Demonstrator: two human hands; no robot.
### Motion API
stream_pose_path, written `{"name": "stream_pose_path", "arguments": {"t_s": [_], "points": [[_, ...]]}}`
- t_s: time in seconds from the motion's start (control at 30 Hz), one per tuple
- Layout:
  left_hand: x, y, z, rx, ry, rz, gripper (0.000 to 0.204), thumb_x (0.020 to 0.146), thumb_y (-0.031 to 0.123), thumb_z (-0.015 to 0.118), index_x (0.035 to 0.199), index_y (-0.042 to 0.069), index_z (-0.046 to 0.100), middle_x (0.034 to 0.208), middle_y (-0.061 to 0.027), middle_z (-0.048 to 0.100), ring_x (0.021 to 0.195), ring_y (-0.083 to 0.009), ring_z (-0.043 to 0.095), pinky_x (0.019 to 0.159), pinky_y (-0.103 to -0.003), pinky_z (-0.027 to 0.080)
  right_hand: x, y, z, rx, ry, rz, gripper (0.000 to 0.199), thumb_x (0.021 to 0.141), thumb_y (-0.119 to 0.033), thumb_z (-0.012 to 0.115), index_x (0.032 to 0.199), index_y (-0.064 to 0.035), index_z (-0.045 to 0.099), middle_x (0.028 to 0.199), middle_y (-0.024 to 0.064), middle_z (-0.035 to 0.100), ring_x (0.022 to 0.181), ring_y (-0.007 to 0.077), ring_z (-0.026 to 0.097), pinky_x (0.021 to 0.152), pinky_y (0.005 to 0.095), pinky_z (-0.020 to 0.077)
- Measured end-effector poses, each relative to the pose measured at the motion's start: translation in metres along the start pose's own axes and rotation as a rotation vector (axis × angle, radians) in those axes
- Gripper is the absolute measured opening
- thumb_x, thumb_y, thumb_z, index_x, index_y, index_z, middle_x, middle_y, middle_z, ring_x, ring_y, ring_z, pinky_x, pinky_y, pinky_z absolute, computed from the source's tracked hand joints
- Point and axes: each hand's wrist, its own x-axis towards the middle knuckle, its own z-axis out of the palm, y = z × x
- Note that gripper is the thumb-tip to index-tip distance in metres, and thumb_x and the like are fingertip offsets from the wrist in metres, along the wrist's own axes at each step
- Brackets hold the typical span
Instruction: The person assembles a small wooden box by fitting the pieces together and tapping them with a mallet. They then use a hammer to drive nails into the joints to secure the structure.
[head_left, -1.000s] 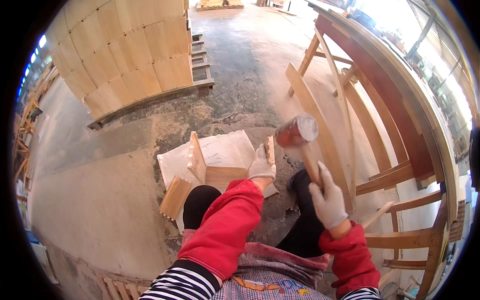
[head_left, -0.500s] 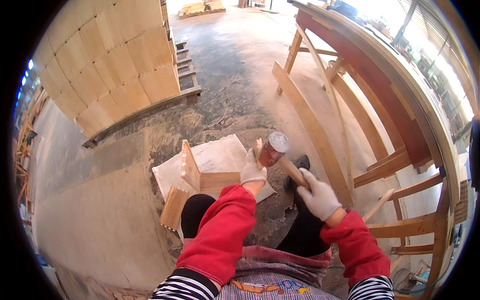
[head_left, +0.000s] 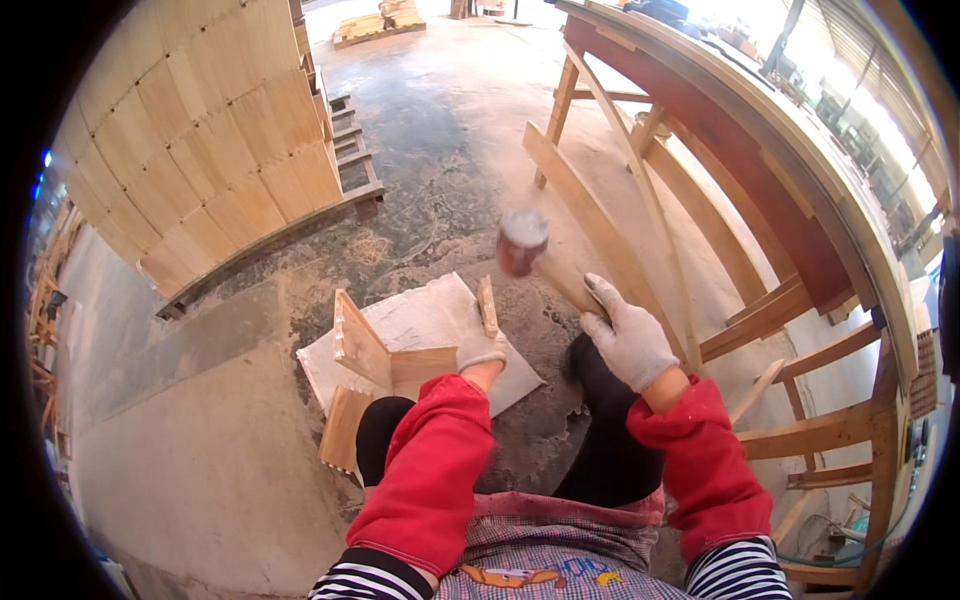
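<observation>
My right hand, in a white glove, grips the wooden handle of a mallet. The mallet's reddish-brown head has a pale striking face and is smeared by motion; it hangs in the air beyond the left hand. My left hand, gloved too, is closed on an upright narrow wooden board. That board stands at the right end of a wooden panel, whose other end meets a second upright board with a notched edge. The joint under my left hand is hidden.
A pale sheet lies on the floor beneath the boards. Beside my left knee is a loose board with a toothed end. Stacked wooden boxes stand on a pallet at far left. A wooden workbench and a leaning plank fill the right.
The mallet has risen up and away from the upright board by my left hand. My left hand stays on that board, slightly lower against it. The whole view has shifted a little.
</observation>
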Motion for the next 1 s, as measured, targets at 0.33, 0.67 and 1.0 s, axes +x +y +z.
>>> {"name": "stream_pose_path", "arguments": {"t_s": [0.33, 0.67, 1.0], "points": [[-0.004, -0.004, -0.002, 0.027, -0.028, -0.038, 0.071, 0.092, 0.029, 0.058, 0.156, 0.023, 0.028, 0.137, -0.0219, 0.059, 0.119, -0.0448, 0.059, 0.100, -0.050, 0.048, -0.012, -0.001, 0.018, -0.044, -0.134, 0.031, 0.053, 0.099, -0.032, 0.054, 0.147, -0.0111, 0.044, 0.097, 0.0261, 0.069, 0.091, 0.0473, 0.066, 0.079, 0.0555, 0.0504], [0.010, -0.017, 0.001, 0.087, 0.093, 0.051, 0.063, 0.095, 0.035, 0.052, 0.154, 0.023, 0.032, 0.123, -0.0237, 0.065, 0.109, -0.0458, 0.064, 0.093, -0.053, 0.050, -0.047, -0.023, 0.002, 0.038, -0.185, 0.102, 0.051, 0.098, -0.028, 0.057, 0.145, -0.0096, 0.047, 0.103, 0.0261, 0.068, 0.095, 0.0451, 0.066, 0.082, 0.0513, 0.0526], [0.040, -0.069, 0.044, 0.165, -0.004, 0.041, 0.079, 0.087, 0.036, 0.064, 0.156, 0.018, 0.031, 0.140, -0.0209, 0.055, 0.124, -0.0367, 0.057, 0.103, -0.047, 0.048, -0.081, 0.016, 0.015, 0.245, -0.176, 0.128, 0.052, 0.099, -0.032, 0.055, 0.146, -0.0128, 0.046, 0.102, 0.0281, 0.067, 0.092, 0.0469, 0.065, 0.079, 0.0535, 0.0514]]}}
